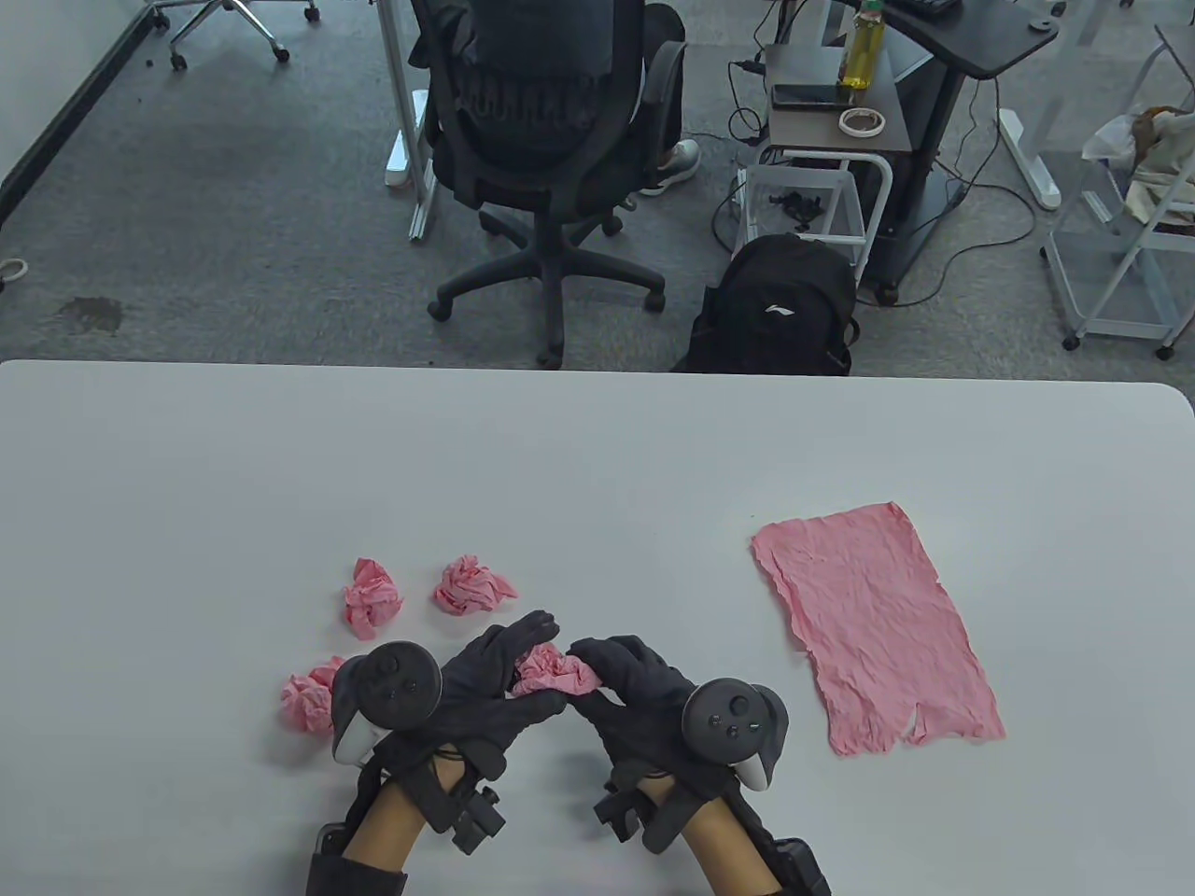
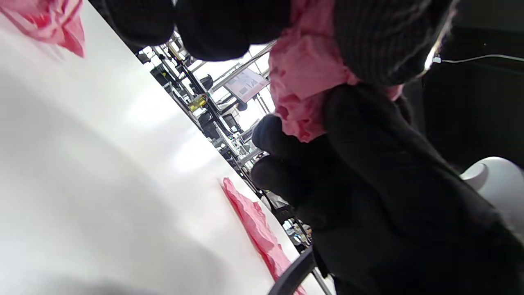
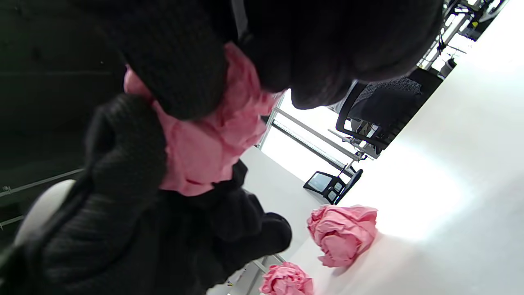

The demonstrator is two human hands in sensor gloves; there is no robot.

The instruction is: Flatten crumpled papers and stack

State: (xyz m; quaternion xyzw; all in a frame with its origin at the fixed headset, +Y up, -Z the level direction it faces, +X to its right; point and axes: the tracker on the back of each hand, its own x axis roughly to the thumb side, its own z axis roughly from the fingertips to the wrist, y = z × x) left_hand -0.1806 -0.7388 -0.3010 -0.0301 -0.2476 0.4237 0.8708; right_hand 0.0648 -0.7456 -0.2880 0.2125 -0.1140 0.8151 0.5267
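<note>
Both gloved hands grip one crumpled pink paper ball between them above the table's front middle. My left hand holds its left side, my right hand its right side. The ball shows between the fingers in the left wrist view and in the right wrist view. A flattened pink sheet lies on the table at the right, also seen edge-on in the left wrist view. Three more crumpled pink balls lie at the left: one, one, and one partly behind my left tracker.
The white table spreads wide behind the hands. Beyond its far edge stand an office chair, a black backpack and carts. Two of the balls appear in the right wrist view.
</note>
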